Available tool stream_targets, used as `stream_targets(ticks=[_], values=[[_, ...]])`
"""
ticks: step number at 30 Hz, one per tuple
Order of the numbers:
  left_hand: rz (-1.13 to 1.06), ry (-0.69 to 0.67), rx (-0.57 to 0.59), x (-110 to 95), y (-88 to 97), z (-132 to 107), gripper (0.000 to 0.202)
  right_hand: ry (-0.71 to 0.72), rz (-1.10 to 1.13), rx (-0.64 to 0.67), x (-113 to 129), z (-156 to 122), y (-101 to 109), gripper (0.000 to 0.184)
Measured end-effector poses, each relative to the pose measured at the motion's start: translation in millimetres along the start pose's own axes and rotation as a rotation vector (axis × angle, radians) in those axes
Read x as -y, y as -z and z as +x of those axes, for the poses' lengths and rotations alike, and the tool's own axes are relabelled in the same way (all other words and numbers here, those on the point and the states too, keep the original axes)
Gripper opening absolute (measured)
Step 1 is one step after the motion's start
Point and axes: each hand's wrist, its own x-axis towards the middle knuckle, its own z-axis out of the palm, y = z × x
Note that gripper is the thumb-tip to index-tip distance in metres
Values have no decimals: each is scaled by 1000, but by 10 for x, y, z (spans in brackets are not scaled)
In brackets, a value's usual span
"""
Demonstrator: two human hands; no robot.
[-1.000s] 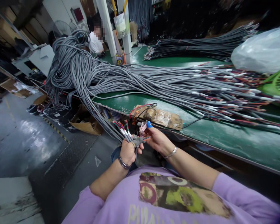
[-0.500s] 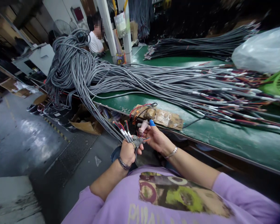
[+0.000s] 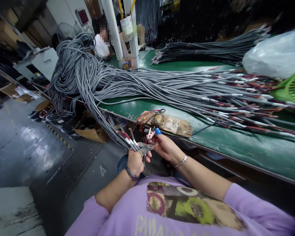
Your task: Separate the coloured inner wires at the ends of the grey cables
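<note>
My left hand [image 3: 135,160] is closed round a bundle of grey cables [image 3: 129,144], whose ends have white sleeves and bare coloured wires fanning up. A grey cover sits on its thumb. Close against it on the right is my right hand [image 3: 166,147], with a blue cover on the thumb tip. Its bent fingers pinch a small pale pink, clip-like piece [image 3: 150,134] beside thin red wires [image 3: 145,140] that rise from the left hand. The exact kind of the pink piece is too small to tell. The cables trail up and left to a large pile.
A thick heap of grey cables [image 3: 127,80] lies along the green table [image 3: 218,144]. A taped wooden board [image 3: 172,124] with wires sits at its near edge. Behind are black cables [image 3: 201,50], a plastic bag [image 3: 272,55] and a green basket [image 3: 293,88]. A co-worker [image 3: 101,44] sits beyond the pile.
My right thumb and the pink piece have shifted slightly left, and the pink piece has turned to show two narrow prongs. My left hand keeps its hold on the cables.
</note>
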Motion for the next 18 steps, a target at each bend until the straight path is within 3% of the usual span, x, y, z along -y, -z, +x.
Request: stream_targets(ticks=[18], values=[[-6, 30, -48, 39, -23, 77, 32, 43, 4, 39, -62, 108, 25, 39]])
